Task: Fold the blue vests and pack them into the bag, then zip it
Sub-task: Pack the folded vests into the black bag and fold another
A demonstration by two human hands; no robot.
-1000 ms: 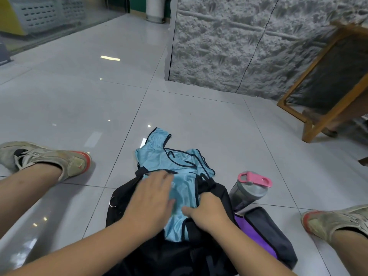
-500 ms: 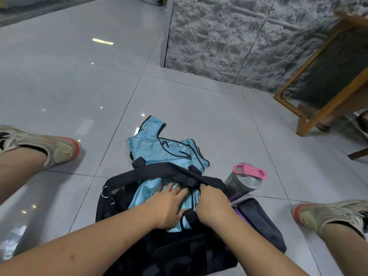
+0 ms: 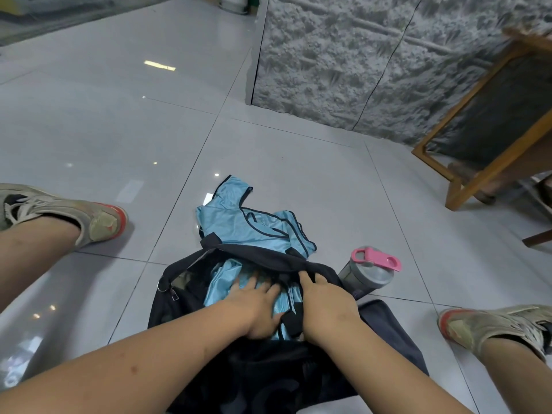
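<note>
A black duffel bag (image 3: pixel 185 306) lies open on the tiled floor between my legs. Inside its opening sits a folded light-blue vest (image 3: pixel 221 282), and my left hand (image 3: pixel 257 306) presses flat on it with fingers spread. My right hand (image 3: pixel 325 306) curls over the bag's far rim and black strap just right of the vest. Behind the bag, another light-blue vest with dark trim (image 3: pixel 239 222) lies crumpled on the floor, its near edge hidden by the bag's rim.
A grey bottle with a pink lid (image 3: pixel 370 270) leans against the bag's right side. My two shoes (image 3: pixel 98 219) (image 3: pixel 484 324) flank the bag. A wooden frame (image 3: pixel 478 162) stands at the right against a grey textured wall (image 3: pixel 358 70).
My left hand has pushed the vest from the bag's top down into the opening. My right hand has kept its hold on the bag's rim throughout.
</note>
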